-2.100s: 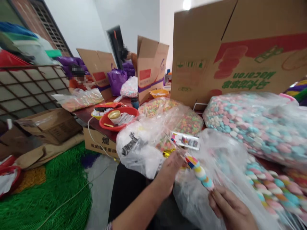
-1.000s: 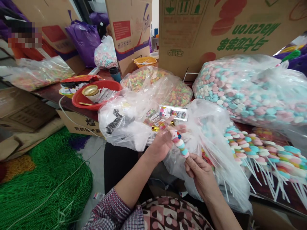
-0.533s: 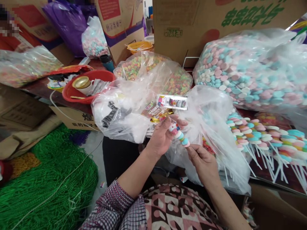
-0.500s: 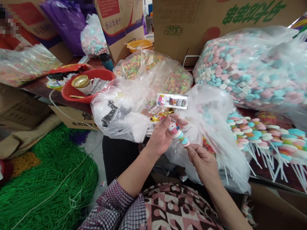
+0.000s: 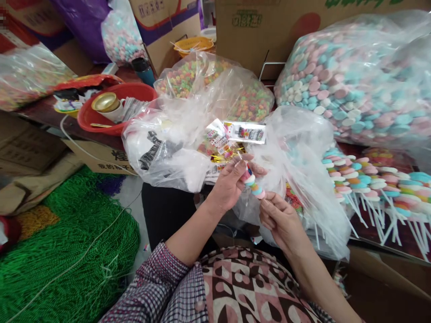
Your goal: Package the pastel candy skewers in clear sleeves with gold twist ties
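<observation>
Just one candy skewer (image 5: 255, 186), two hands.

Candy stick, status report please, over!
Left hand and right hand both pinch the candy stick. Held above lap. Clear bag crowds close behind.

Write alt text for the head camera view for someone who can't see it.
Two hands hold a candy skewer between them: the left hand pinches its top, the right hand its lower end. Behind lie clear bags of pastel candies and a red bowl.
</observation>
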`<state>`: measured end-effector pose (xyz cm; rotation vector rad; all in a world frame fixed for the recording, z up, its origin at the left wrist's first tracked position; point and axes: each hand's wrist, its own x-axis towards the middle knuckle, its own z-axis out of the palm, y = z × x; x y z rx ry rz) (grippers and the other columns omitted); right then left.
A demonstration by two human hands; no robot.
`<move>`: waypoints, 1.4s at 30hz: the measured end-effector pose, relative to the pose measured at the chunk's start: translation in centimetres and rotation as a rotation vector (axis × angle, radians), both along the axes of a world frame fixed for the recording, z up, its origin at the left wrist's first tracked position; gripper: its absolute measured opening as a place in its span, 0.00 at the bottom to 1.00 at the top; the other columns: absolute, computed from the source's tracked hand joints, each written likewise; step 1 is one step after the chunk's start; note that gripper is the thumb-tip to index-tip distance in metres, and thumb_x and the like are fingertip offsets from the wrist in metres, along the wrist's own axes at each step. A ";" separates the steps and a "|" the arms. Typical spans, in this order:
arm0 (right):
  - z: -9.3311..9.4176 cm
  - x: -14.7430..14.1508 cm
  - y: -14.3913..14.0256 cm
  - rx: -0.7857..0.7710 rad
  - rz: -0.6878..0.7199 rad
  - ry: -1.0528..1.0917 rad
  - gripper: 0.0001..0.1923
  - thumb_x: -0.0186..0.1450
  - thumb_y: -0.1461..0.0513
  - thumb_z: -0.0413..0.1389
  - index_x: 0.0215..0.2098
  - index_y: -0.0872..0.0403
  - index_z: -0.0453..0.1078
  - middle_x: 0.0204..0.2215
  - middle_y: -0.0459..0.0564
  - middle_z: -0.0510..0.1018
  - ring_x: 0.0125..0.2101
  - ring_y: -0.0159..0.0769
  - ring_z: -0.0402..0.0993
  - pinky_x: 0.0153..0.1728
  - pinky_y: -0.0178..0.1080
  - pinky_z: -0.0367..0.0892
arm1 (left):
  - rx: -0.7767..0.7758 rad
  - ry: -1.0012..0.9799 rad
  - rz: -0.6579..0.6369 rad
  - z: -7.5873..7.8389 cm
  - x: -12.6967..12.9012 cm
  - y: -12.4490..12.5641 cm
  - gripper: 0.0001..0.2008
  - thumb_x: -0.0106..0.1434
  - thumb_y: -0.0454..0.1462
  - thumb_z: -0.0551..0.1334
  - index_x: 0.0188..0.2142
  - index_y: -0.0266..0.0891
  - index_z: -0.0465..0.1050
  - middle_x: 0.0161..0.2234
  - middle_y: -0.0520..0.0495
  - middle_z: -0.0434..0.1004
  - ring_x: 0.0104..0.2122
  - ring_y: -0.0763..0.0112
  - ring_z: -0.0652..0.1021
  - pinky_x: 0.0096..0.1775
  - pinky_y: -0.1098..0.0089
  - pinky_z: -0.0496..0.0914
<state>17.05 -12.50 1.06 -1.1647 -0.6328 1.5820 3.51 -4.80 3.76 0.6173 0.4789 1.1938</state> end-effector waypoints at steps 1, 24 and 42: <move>-0.3 -0.1 -0.1 0.038 -0.040 -0.073 0.18 0.54 0.51 0.69 0.33 0.54 0.73 0.17 0.37 0.62 0.15 0.20 0.49 0.16 0.29 0.45 | -0.004 -0.007 0.008 0.0 0.1 0.0 0.15 0.60 0.44 0.69 0.42 0.40 0.76 0.30 0.50 0.80 0.36 0.67 0.82 0.46 0.64 0.73; -1.5 -0.2 -0.2 0.127 -0.106 -0.250 0.17 0.61 0.49 0.64 0.34 0.55 0.76 0.14 0.38 0.64 0.15 0.24 0.53 0.16 0.31 0.46 | -0.001 0.086 -0.066 -0.5 0.9 -0.8 0.14 0.61 0.48 0.67 0.35 0.39 0.76 0.36 0.45 0.82 0.41 0.65 0.80 0.44 0.66 0.72; 0.7 1.5 1.2 0.660 0.077 -1.162 0.32 0.69 0.54 0.54 0.69 0.53 0.55 0.30 0.49 0.81 0.20 0.33 0.71 0.24 0.36 0.67 | -0.057 0.203 -0.096 -0.5 1.0 -1.0 0.18 0.59 0.49 0.68 0.41 0.39 0.81 0.42 0.44 0.81 0.45 0.64 0.78 0.48 0.65 0.70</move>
